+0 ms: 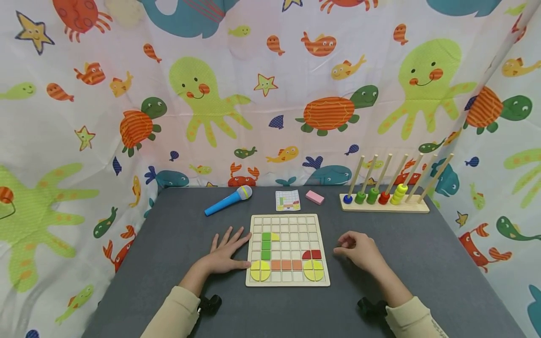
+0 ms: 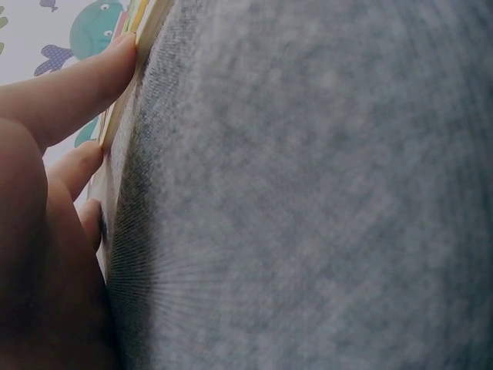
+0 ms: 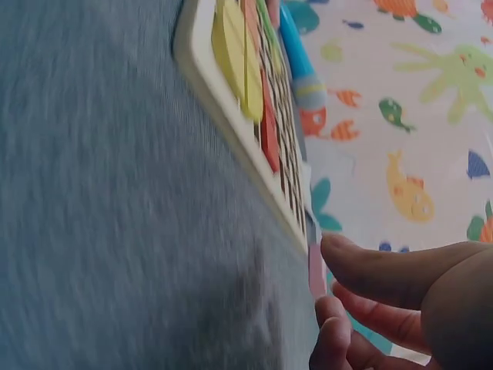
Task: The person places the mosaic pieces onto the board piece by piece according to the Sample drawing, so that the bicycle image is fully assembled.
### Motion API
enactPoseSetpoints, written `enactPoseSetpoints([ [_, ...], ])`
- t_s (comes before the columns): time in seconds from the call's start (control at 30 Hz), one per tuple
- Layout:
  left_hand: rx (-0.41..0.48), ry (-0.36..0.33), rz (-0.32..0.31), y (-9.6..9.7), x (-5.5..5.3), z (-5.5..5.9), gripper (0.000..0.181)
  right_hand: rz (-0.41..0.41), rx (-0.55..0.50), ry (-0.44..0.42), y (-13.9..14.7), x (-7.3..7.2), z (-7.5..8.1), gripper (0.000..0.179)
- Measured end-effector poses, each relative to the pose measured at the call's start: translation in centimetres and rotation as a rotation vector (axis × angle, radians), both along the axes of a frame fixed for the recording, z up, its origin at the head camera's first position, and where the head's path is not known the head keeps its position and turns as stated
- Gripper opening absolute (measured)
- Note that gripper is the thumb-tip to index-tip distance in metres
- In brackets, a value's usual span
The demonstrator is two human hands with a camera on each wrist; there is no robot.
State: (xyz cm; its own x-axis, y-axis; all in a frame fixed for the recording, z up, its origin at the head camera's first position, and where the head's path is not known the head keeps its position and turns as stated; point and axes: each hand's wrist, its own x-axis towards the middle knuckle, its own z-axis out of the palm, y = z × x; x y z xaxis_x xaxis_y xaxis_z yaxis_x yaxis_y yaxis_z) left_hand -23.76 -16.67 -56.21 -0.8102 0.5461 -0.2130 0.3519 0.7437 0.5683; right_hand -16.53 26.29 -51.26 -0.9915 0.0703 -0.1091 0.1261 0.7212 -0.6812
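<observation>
A wooden grid board point(image 1: 295, 245) lies flat, its cells partly filled with coloured pieces. On it are green squares point(image 1: 266, 245), a yellow piece point(image 1: 275, 236), orange squares point(image 1: 286, 265), red pieces point(image 1: 316, 254) and yellow quarter pieces forming a disc point(image 1: 256, 275) at each lower corner. My left hand point(image 1: 224, 256) lies with fingers spread, the thumb point(image 2: 115, 65) and a fingertip at the board's left edge. To the right of the board hovers my right hand point(image 1: 361, 252), loosely curled; its thumb point(image 3: 377, 270) and fingers stand apart with nothing between them.
Behind the board lie a small pattern card point(image 1: 288, 201) and a pink block point(image 1: 314, 197). A blue toy microphone point(image 1: 228, 201) is at back left. A wooden peg stand point(image 1: 384, 203) with coloured rings stands at back right. Patterned cloth point(image 1: 262, 117) hangs behind the dark table.
</observation>
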Motion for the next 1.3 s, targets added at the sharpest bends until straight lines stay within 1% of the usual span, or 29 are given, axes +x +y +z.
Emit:
enactPoseSetpoints([
  [0.03, -0.001, 0.001, 0.0, 0.0, 0.1, 0.0, 0.094, -0.005, 0.003, 0.002, 0.4, -0.1, 0.0, 0.03],
  [0.13, 0.013, -0.006, 0.002, 0.1, 0.3, 0.5, 0.094, -0.017, 0.019, 0.003, 1.4, -0.3, -0.2, 0.032],
  [0.23, 0.024, 0.014, -0.016, -0.1, 0.0, -0.2, 0.092, -0.025, 0.026, 0.008, 2.4, -0.4, -0.3, 0.034],
  [0.37, 0.027, 0.008, -0.012, 0.0, 0.0, 0.0, 0.092, -0.027, 0.033, 0.02, 3.7, -0.4, -0.5, 0.037],
  [0.47, -0.007, -0.008, 0.005, 0.1, 0.3, 0.9, 0.094, -0.023, 0.04, 0.019, 4.6, -0.5, -0.6, 0.039],
  [0.6, -0.064, 0.004, 0.008, 0.1, 0.2, 0.7, 0.094, -0.003, 0.072, -0.008, 5.4, -0.6, -0.7, 0.039],
  [0.8, -0.061, 0.006, 0.017, 0.1, 0.2, 0.6, 0.094, 0.033, 0.117, -0.035, 5.7, -0.7, -1.1, 0.039],
  [1.1, -0.064, 0.001, 0.017, 0.1, 0.2, 0.7, 0.094, 0.064, 0.177, -0.027, 5.5, -0.8, -1.2, 0.025],
  [1.2, -0.06, 0.002, 0.017, 0.1, 0.2, 0.7, 0.093, 0.057, 0.167, -0.01, 5.4, -0.7, -1.2, 0.02],
  [1.3, -0.056, 0.001, 0.016, 0.1, 0.2, 0.7, 0.093, 0.042, 0.123, -0.005, 5.2, -0.6, -1.0, 0.017],
])
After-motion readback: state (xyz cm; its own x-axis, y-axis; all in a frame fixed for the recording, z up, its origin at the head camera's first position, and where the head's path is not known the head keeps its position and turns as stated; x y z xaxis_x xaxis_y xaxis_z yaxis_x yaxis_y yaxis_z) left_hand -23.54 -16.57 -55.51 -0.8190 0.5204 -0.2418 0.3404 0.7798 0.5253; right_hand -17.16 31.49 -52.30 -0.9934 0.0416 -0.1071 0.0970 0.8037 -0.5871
